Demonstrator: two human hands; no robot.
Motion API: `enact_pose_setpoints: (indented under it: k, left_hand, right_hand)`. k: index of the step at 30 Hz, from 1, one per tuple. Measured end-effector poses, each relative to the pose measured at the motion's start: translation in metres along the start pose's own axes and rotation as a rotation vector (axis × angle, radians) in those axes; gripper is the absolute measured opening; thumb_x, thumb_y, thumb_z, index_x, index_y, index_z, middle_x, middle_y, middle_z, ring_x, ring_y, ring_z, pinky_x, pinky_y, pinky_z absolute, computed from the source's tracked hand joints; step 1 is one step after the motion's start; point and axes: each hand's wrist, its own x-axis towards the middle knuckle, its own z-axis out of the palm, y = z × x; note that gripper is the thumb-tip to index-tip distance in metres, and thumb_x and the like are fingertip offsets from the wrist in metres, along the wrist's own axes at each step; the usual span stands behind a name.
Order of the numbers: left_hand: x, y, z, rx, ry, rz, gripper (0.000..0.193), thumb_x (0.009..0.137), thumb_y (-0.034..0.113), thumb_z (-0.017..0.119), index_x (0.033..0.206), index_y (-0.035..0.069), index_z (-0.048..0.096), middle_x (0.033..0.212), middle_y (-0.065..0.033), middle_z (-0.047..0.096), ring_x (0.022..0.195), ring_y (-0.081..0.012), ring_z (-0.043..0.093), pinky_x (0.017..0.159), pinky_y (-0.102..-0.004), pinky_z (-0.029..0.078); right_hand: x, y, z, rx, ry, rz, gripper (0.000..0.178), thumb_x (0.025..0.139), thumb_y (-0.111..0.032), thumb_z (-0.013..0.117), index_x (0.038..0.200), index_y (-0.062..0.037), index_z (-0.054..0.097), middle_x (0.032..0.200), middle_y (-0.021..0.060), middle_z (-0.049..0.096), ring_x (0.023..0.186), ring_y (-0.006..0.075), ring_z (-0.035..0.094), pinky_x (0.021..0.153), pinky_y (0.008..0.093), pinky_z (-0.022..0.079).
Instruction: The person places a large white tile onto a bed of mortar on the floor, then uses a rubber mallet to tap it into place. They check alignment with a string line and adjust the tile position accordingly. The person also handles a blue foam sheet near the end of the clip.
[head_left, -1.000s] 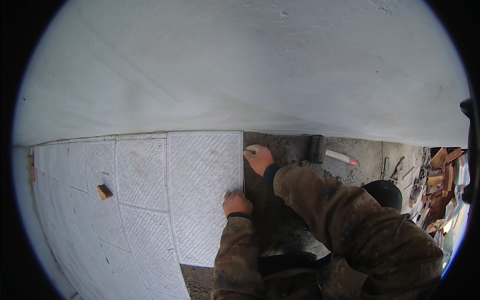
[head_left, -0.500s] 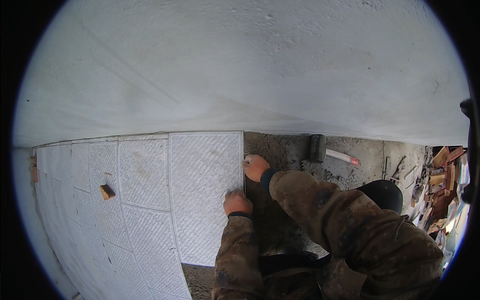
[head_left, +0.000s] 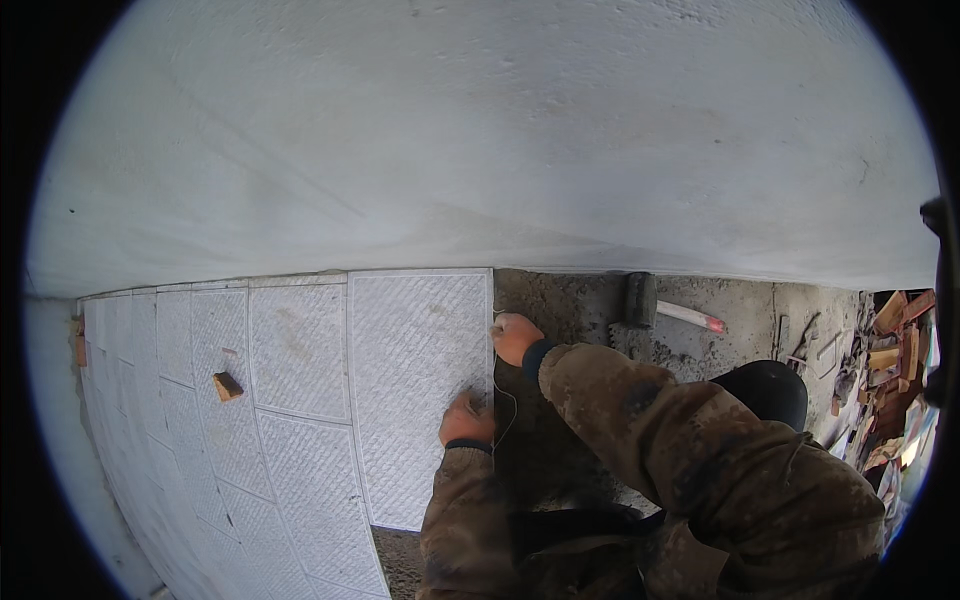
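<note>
A thin pale string (head_left: 516, 405) hangs in a loose loop past the right edge of a large white ribbed floor tile (head_left: 420, 340). My right hand (head_left: 517, 338) is closed in a pinch on the string at that edge, near the wall. Nearer to me, my left hand (head_left: 467, 418) rests over the tile with its fingers curled in. The lower end of the loop passes beside the left wrist; what those fingers hold is hidden. Dark, rough mortar (head_left: 540, 440) lies right of the tile.
A black-headed mallet (head_left: 640, 300) with a white, red-tipped handle lies right of my hands by the pale wall (head_left: 480, 130). Laid tiles (head_left: 300, 340) stretch left, with a small brown block (head_left: 228, 387) on one. Scrap wood and rubble (head_left: 895, 350) are piled at far right.
My left hand has shifted slightly left and toward me, away from the tile's edge. A slack loop of string now shows beside it. My right hand keeps its place at the edge.
</note>
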Motion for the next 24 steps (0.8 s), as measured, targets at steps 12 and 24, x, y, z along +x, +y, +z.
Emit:
enact_pose_setpoints:
  k: [12, 24]
  left_hand:
    - [-0.016, -0.072, -0.006, -0.280, -0.104, 0.012, 0.020, 0.079, 0.012, 0.069, 0.098, 0.004, 0.071, 0.096, -0.0175, 0.073, 0.091, -0.0336, 0.072, 0.083, -0.0421, 0.057]
    - [-0.019, -0.068, 0.002, -0.192, -0.011, 0.137, 0.017, 0.071, 0.015, 0.076, 0.086, 0.011, 0.069, 0.085, -0.0129, 0.066, 0.086, -0.0353, 0.063, 0.077, -0.0475, 0.052]
  right_hand:
    - [-0.004, -0.008, -0.003, -0.006, 0.009, 0.027, 0.030, 0.097, -0.024, 0.057, 0.099, 0.0034, 0.068, 0.103, 0.0282, 0.068, 0.101, 0.0475, 0.064, 0.088, 0.0515, 0.051]
    - [-0.002, 0.000, 0.002, 0.050, 0.042, -0.002, 0.029, 0.099, -0.025, 0.063, 0.093, 0.0027, 0.066, 0.090, 0.0247, 0.066, 0.084, 0.0414, 0.063, 0.077, 0.0519, 0.050]
